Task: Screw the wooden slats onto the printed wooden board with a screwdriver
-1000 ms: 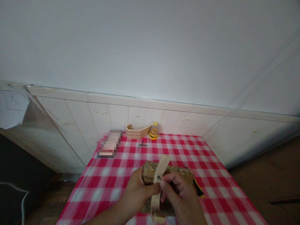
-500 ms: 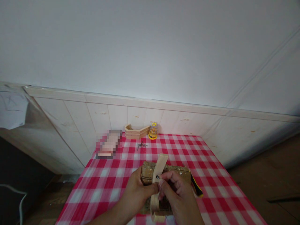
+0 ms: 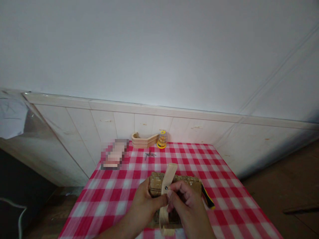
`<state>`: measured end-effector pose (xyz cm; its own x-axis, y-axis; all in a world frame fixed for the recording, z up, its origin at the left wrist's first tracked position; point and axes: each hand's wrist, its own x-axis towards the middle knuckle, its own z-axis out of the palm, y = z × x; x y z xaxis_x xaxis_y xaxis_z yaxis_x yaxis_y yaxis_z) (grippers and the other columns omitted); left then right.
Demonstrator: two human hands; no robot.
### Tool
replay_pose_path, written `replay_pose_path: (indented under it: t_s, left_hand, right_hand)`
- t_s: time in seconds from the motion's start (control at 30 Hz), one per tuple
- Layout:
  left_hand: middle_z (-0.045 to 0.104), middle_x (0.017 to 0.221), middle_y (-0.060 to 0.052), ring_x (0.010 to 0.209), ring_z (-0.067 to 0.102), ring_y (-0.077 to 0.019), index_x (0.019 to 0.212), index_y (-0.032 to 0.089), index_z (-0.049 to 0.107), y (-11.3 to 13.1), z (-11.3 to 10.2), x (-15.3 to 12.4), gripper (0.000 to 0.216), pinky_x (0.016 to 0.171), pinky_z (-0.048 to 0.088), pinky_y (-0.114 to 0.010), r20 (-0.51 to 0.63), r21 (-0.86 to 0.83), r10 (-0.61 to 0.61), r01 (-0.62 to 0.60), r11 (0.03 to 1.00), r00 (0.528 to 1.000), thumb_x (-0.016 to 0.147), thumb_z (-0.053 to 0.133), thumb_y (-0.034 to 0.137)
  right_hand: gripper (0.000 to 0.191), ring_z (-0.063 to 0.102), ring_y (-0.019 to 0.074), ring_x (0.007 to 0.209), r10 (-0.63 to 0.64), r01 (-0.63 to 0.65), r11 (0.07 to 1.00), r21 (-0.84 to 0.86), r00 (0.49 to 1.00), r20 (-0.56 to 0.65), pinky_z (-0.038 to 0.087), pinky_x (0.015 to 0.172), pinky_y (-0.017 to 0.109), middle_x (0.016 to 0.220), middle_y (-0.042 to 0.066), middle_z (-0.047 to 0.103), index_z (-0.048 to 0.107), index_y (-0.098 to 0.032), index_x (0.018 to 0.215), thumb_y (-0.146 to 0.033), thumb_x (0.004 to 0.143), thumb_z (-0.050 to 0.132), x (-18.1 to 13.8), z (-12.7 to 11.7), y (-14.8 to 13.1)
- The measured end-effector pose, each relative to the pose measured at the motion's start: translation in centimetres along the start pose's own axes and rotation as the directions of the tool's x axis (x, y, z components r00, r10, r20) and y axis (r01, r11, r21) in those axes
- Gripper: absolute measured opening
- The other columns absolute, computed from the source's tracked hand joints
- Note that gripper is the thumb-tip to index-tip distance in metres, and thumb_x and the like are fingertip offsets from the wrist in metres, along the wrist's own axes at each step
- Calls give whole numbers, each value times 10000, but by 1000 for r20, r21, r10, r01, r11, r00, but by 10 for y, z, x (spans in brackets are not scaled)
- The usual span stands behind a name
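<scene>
My left hand [image 3: 146, 204] grips a pale curved wooden strip [image 3: 167, 181] that stands on edge over a brown tape-wrapped cardboard block [image 3: 186, 181]. My right hand [image 3: 184, 200] pinches at a small dark screw [image 3: 166, 188] set in the strip's face. Both hands are closed and touch each other at the strip. The strip's lower end curls out below my hands. What the right fingers hold beyond the screw is hidden.
A red-and-white checked tablecloth [image 3: 224, 186] covers the table. At the back stand stacked bent wooden pieces [image 3: 144, 140], a yellow screwdriver-bit holder [image 3: 162, 139], several loose dark screws [image 3: 149, 154] and a pixelated object [image 3: 114, 158]. A yellow-and-black tool handle [image 3: 206, 196] lies right of the block.
The view has drifted slightly, so everything sits a little further left. My hands keep the same hold on the strip and screw.
</scene>
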<state>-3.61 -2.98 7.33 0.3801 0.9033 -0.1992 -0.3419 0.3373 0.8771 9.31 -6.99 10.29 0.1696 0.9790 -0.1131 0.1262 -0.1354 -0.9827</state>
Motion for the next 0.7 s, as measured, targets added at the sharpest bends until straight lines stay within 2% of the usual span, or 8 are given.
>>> replay_pose_path:
  t_s: [0.5, 0.7]
  left_hand:
    - [684, 705, 17, 614, 615, -141, 894, 159, 665, 1, 2, 0, 390, 610, 501, -251, -7, -10, 30, -30, 999, 1000, 563, 864, 210]
    - [693, 719, 10, 618, 615, -138, 901, 156, 651, -1, 1, 3, 369, 620, 502, -254, -12, 5, 40, -40, 999, 999, 598, 852, 216]
  right_hand:
    - [241, 593, 154, 562, -12, 12, 1000, -26, 1000, 1, 445, 603, 265, 561, -30, 607, 638, -205, 761, -418, 870, 656, -1, -1, -3]
    - [284, 586, 148, 544, 12, -12, 1000, 6, 1000, 27, 450, 594, 267, 551, -33, 598, 629, -198, 760, -464, 844, 681, 5, -2, -3]
